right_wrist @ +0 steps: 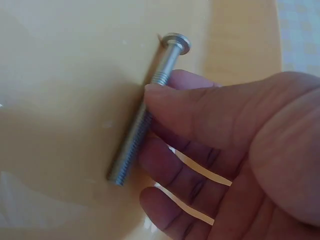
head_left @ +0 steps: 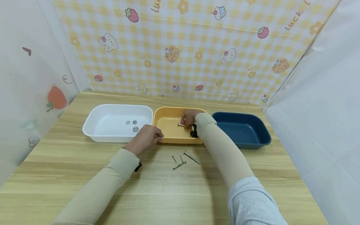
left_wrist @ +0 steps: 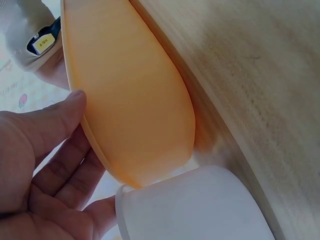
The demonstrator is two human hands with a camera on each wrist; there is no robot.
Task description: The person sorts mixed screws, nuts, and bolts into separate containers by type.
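Observation:
My right hand (head_left: 189,117) is down inside the yellow tray (head_left: 180,141) and pinches a silver bolt (right_wrist: 132,140) between thumb and fingers. The bolt's flat round head points away from the palm, and its threaded shank lies close over the tray floor. My left hand (head_left: 144,136) grips the yellow tray's near rim at its left corner. In the left wrist view, the thumb presses the outer edge while the other fingers go behind the rim, one of them at the white tray (left_wrist: 195,210).
Three nuts (head_left: 135,129) lie in the white tray on the left. A dark blue tray (head_left: 253,146) stands at the right. On the wooden table (head_left: 168,203) before the yellow tray are a long bolt (head_left: 192,157) and several smaller screws (head_left: 174,159). A patterned cloth (head_left: 157,72) hangs behind.

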